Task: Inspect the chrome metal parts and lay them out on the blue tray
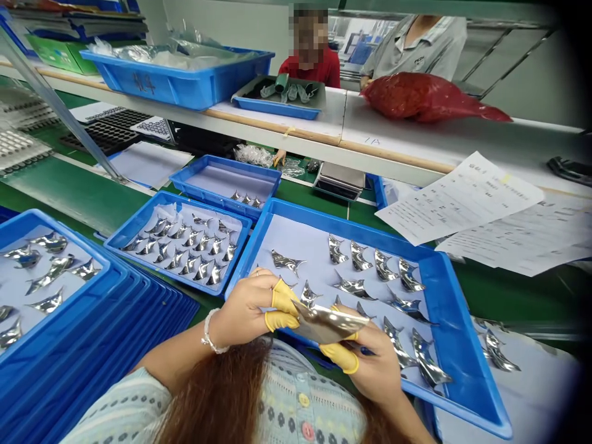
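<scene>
My left hand (250, 308) and my right hand (370, 357) hold a shiny curved metal part (328, 324) between them, one at each end. Yellow finger cots cover the fingertips that grip it. Just beyond and partly beneath my hands lies a large blue tray (437, 277) lined with white paper. Several polished metal parts (386, 265) with pointed corners rest in it, some hidden behind my hands. To its left, a smaller blue tray (121, 240) carries rows of similar small metal parts (189, 237).
Stacked blue trays (134, 308) stand at my left, the top one holding metal parts. Behind is another blue tray (222, 200). The shelf (333, 126) bears a blue bin (185, 83) and a red bag (416, 97). Paper sheets (462, 197) hang at the right. Two people are beyond.
</scene>
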The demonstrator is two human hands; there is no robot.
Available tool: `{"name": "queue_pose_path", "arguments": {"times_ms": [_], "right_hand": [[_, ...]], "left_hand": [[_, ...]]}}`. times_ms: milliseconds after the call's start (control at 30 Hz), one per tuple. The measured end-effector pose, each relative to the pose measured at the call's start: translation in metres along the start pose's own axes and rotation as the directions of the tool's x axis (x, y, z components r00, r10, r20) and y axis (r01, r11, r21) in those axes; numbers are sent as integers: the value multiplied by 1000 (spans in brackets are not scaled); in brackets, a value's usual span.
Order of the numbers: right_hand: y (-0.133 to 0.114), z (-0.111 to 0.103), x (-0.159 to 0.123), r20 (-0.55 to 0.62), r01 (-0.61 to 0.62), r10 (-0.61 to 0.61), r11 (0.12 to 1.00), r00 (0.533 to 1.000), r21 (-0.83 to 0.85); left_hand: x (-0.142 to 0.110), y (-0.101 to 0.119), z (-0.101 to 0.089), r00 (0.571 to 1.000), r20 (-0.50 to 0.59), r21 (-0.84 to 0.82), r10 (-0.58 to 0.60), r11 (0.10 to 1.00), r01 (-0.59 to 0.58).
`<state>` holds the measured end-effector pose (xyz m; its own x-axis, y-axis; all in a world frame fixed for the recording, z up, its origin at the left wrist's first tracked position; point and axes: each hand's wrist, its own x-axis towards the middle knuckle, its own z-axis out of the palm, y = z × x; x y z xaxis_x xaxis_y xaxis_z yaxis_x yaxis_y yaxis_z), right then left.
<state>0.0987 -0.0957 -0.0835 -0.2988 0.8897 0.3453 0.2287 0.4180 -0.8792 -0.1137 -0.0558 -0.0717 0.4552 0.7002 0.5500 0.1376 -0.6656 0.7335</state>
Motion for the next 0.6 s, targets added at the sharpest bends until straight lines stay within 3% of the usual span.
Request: {"name": "queue_pose_path", "arguments": {"times_ms": [400,600], "right_hand": [[-11,0,9,23,119,-120,993,993,26],[-6,0,2,-67,150,-160,980,985,-133]], "left_hand": [[1,3,-1,992,-66,13,108,994,-107],[5,1,1,996,-26,-11,81,997,-81]]}}
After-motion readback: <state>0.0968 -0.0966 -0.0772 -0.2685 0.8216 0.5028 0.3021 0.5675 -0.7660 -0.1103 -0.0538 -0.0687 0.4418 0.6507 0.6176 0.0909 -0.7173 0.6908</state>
